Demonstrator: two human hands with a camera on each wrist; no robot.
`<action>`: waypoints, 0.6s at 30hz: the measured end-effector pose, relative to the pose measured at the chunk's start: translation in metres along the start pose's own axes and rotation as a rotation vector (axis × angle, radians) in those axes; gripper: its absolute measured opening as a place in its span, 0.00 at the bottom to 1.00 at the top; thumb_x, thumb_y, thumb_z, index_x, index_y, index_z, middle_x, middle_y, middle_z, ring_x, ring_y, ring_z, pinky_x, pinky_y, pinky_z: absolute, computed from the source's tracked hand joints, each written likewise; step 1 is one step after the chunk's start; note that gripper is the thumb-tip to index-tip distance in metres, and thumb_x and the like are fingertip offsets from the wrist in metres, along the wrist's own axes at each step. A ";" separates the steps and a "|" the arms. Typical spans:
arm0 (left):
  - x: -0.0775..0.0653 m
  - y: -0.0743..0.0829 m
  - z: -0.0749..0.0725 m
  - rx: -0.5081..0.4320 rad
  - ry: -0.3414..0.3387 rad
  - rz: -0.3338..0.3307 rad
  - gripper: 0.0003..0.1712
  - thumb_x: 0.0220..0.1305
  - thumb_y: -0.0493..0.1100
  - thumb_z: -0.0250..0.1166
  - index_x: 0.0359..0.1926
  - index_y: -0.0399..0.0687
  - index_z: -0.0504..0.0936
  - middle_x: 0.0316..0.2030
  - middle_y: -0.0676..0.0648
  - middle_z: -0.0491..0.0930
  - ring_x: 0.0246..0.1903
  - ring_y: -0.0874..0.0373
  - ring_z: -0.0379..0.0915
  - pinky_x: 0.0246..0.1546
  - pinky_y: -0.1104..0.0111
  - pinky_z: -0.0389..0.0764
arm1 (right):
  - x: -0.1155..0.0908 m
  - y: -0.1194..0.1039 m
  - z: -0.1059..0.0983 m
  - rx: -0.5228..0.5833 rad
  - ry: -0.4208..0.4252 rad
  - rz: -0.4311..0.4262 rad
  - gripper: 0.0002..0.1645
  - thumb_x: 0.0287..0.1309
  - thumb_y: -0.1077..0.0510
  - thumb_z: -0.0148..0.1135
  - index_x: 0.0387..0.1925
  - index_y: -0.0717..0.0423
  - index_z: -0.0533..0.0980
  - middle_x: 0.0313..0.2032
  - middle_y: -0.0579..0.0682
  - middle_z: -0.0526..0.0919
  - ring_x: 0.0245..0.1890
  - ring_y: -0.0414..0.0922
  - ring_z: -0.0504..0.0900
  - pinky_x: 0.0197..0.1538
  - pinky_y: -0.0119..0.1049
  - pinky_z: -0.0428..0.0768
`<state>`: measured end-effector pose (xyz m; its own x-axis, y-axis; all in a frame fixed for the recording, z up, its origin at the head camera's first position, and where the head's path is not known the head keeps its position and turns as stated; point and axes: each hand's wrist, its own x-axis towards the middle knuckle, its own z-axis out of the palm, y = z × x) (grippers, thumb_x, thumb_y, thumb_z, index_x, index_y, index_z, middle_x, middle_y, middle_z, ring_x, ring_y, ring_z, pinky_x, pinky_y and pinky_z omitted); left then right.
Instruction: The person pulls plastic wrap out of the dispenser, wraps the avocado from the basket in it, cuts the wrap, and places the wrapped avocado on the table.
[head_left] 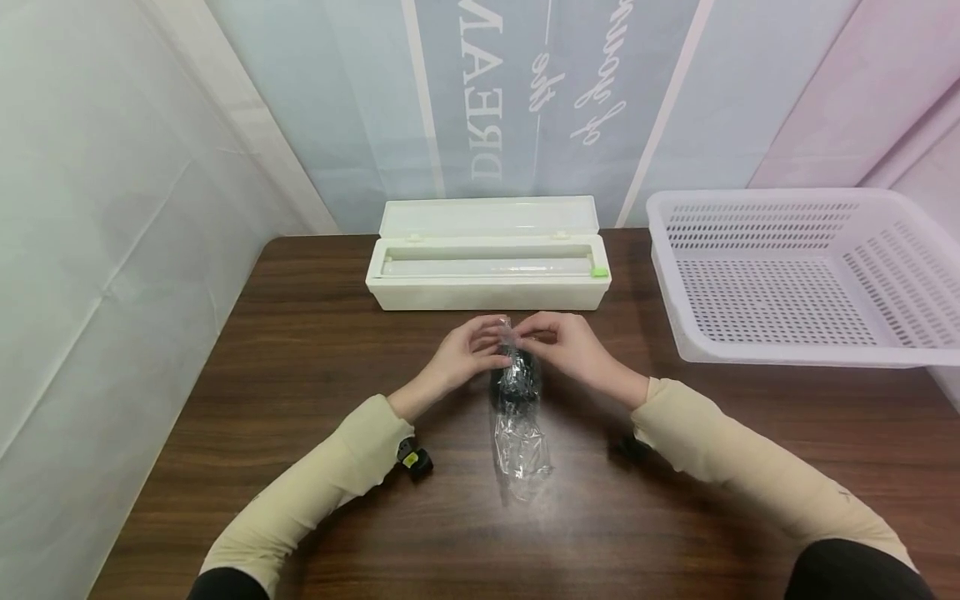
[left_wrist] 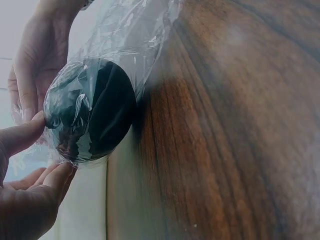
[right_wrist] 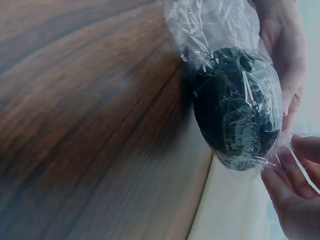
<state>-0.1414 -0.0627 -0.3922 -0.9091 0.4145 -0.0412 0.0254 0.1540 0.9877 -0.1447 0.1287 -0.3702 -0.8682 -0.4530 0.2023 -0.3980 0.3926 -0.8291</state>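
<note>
A dark oval object [head_left: 517, 382] wrapped in clear plastic film [head_left: 522, 446] lies on the table between both hands. Its rounded, blackish-green surface shows through the crinkled layers in both wrist views; its kind cannot be told. My left hand [head_left: 474, 347] holds the far end of the wrapped object, its thumb [left_wrist: 25, 135] on one side and fingers curled at the other. Across from it, my right hand [head_left: 566, 343] pinches a bunched bit of film at that same end between thumb and fingers. A loose tail of film spreads toward the table's near edge.
Behind the hands stands a white film dispenser box [head_left: 491, 296], lid raised, with a film roll inside and a green slider [head_left: 599, 272]. A white perforated basket [head_left: 787, 354] occupies the right side. The brown wooden table [head_left: 315, 333] meets a printed curtain at the back.
</note>
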 end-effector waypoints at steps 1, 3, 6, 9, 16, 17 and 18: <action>0.000 0.000 0.000 0.009 0.003 0.014 0.36 0.47 0.27 0.67 0.59 0.32 0.65 0.54 0.34 0.70 0.55 0.44 0.68 0.54 0.69 0.70 | -0.001 0.000 0.000 -0.034 0.004 -0.018 0.08 0.51 0.66 0.64 0.36 0.61 0.81 0.36 0.53 0.84 0.40 0.47 0.82 0.46 0.36 0.79; -0.001 0.001 0.000 0.041 0.009 0.042 0.33 0.47 0.27 0.67 0.57 0.31 0.68 0.53 0.34 0.71 0.53 0.45 0.70 0.53 0.70 0.72 | -0.003 -0.001 0.000 -0.095 0.013 -0.043 0.08 0.50 0.65 0.65 0.35 0.60 0.82 0.35 0.51 0.84 0.39 0.45 0.82 0.45 0.36 0.79; -0.003 0.003 0.000 0.108 0.025 0.085 0.28 0.46 0.27 0.68 0.52 0.32 0.73 0.51 0.36 0.74 0.50 0.46 0.73 0.49 0.72 0.74 | -0.005 0.000 0.000 -0.164 0.021 -0.072 0.08 0.49 0.65 0.66 0.34 0.57 0.83 0.34 0.50 0.85 0.38 0.44 0.81 0.41 0.36 0.79; -0.005 0.005 -0.001 0.195 0.045 0.146 0.24 0.45 0.28 0.69 0.48 0.32 0.76 0.48 0.38 0.77 0.48 0.47 0.75 0.46 0.73 0.75 | -0.006 0.001 -0.001 -0.189 0.018 -0.106 0.08 0.48 0.64 0.67 0.34 0.56 0.84 0.34 0.48 0.85 0.38 0.43 0.81 0.40 0.35 0.79; -0.007 0.004 -0.006 0.483 0.104 0.317 0.20 0.45 0.34 0.71 0.43 0.39 0.81 0.42 0.46 0.81 0.44 0.56 0.77 0.47 0.76 0.74 | -0.011 0.003 -0.002 -0.205 -0.021 -0.188 0.09 0.49 0.64 0.66 0.35 0.56 0.83 0.39 0.49 0.84 0.42 0.44 0.81 0.45 0.36 0.78; -0.008 0.005 -0.006 0.517 0.107 0.336 0.19 0.46 0.35 0.71 0.43 0.40 0.81 0.41 0.47 0.81 0.44 0.57 0.77 0.47 0.76 0.74 | -0.011 0.003 -0.002 -0.211 -0.024 -0.196 0.09 0.49 0.64 0.66 0.35 0.56 0.83 0.39 0.50 0.84 0.42 0.44 0.81 0.46 0.36 0.78; -0.009 0.005 -0.007 0.543 0.104 0.355 0.18 0.46 0.35 0.71 0.42 0.41 0.82 0.41 0.47 0.82 0.43 0.57 0.77 0.47 0.76 0.74 | -0.012 0.004 -0.002 -0.218 -0.025 -0.200 0.09 0.49 0.63 0.66 0.36 0.56 0.83 0.40 0.50 0.84 0.43 0.44 0.81 0.46 0.36 0.78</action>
<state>-0.1359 -0.0718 -0.3861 -0.8417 0.4387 0.3149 0.5128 0.4664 0.7208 -0.1363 0.1373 -0.3746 -0.7598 -0.5570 0.3354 -0.6170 0.4552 -0.6419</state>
